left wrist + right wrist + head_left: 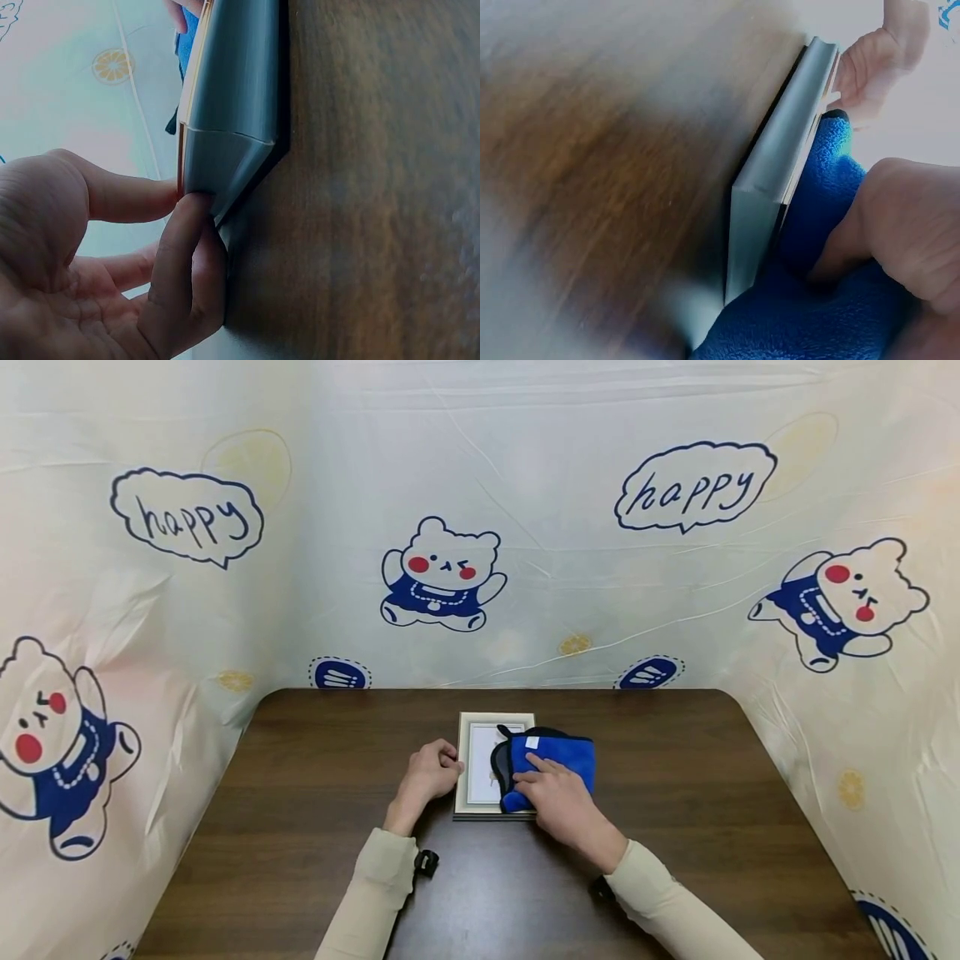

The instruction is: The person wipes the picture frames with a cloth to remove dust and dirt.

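Observation:
A picture frame [463,785] with a pale border and white inner sheet lies on the brown table. My left hand [430,772] holds its left edge. In the left wrist view, the thumb [135,199] meets the face and curled fingers [176,262] meet the grey side. A blue cloth [573,756] with black trim and a small white label covers the right part of the frame. My right hand [558,797] rests on this cloth, fingers extended across it. In the right wrist view, the thumb [847,244] presses into the cloth's folds; the other fingertips are hidden there.
The dark wooden table [315,827] extends around the frame to rounded far corners. A printed curtain [555,460] with bears and lettering hangs behind and on both sides. A small black device [427,862] sits at the left wrist.

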The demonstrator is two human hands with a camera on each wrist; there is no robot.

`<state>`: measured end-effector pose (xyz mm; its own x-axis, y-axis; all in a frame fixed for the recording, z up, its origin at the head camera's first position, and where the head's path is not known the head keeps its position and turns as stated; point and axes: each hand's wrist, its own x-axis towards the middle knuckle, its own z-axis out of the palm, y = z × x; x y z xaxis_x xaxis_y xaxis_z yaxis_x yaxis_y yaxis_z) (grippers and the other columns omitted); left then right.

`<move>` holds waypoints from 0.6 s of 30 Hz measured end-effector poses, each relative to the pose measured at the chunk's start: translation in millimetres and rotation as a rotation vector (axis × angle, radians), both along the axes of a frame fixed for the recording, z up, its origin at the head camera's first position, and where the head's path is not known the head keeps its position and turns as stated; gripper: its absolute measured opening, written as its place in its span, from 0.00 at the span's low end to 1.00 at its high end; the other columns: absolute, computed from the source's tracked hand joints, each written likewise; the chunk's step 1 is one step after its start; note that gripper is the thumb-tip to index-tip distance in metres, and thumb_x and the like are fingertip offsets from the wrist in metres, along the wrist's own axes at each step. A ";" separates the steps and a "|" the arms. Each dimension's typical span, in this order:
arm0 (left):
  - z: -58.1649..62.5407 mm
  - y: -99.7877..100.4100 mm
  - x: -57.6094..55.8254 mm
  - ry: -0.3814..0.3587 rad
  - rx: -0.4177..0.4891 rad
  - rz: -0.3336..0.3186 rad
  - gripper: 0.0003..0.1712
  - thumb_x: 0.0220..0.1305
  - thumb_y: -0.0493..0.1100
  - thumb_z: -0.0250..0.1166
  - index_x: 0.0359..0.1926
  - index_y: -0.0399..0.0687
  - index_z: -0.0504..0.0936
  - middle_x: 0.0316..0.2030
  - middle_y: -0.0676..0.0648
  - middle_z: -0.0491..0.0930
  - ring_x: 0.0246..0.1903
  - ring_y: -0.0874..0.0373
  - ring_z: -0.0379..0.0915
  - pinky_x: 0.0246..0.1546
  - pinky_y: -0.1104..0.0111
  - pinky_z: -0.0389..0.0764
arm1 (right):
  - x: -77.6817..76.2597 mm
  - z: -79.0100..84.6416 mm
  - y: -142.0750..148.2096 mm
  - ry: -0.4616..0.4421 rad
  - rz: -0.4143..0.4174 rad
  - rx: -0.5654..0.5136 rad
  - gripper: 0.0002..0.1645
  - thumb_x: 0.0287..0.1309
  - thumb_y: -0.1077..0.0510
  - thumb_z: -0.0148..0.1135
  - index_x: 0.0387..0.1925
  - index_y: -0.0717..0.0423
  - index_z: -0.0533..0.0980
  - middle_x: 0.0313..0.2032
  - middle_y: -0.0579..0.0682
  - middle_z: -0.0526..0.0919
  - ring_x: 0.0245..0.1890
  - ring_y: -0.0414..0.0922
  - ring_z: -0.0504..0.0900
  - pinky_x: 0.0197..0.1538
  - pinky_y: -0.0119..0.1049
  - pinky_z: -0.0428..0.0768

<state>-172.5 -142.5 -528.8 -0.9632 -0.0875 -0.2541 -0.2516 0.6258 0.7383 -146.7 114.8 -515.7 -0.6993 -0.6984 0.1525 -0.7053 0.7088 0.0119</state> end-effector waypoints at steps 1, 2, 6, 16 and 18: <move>0.1 -0.1 0.2 0.000 0.002 0.001 0.09 0.71 0.44 0.69 0.47 0.47 0.83 0.36 0.49 0.79 0.36 0.55 0.75 0.38 0.64 0.74 | -0.9 0.2 1.7 -0.002 -0.001 -0.024 0.20 0.57 0.69 0.70 0.49 0.50 0.90 0.57 0.46 0.90 0.70 0.56 0.80 0.68 0.53 0.79; 0.3 -0.3 0.4 0.000 0.006 0.000 0.09 0.71 0.44 0.69 0.47 0.47 0.83 0.36 0.49 0.80 0.36 0.55 0.75 0.38 0.64 0.74 | -1.9 1.2 3.3 -0.006 -0.003 -0.053 0.20 0.57 0.70 0.69 0.49 0.50 0.90 0.56 0.46 0.90 0.69 0.56 0.80 0.67 0.53 0.80; 1.3 -0.8 1.2 -0.007 0.018 -0.003 0.10 0.72 0.45 0.69 0.49 0.46 0.82 0.37 0.49 0.80 0.36 0.55 0.75 0.38 0.63 0.74 | -9.8 5.8 8.8 -0.058 -0.041 -0.242 0.26 0.55 0.73 0.64 0.53 0.51 0.89 0.56 0.48 0.90 0.66 0.56 0.83 0.57 0.56 0.86; 1.6 -0.3 1.1 0.003 0.004 -0.003 0.10 0.71 0.45 0.69 0.48 0.45 0.82 0.36 0.50 0.80 0.35 0.56 0.74 0.38 0.64 0.74 | -41.5 22.7 -1.4 -0.152 -0.164 -0.613 0.34 0.60 0.73 0.57 0.68 0.55 0.80 0.63 0.58 0.85 0.61 0.58 0.86 0.61 0.58 0.84; 1.6 0.4 1.1 0.010 0.000 -0.002 0.10 0.70 0.45 0.69 0.48 0.45 0.83 0.35 0.50 0.80 0.35 0.56 0.75 0.38 0.64 0.74 | -46.9 25.3 -7.9 -0.144 -0.187 -0.651 0.34 0.61 0.73 0.56 0.68 0.56 0.80 0.63 0.58 0.85 0.60 0.58 0.87 0.60 0.58 0.84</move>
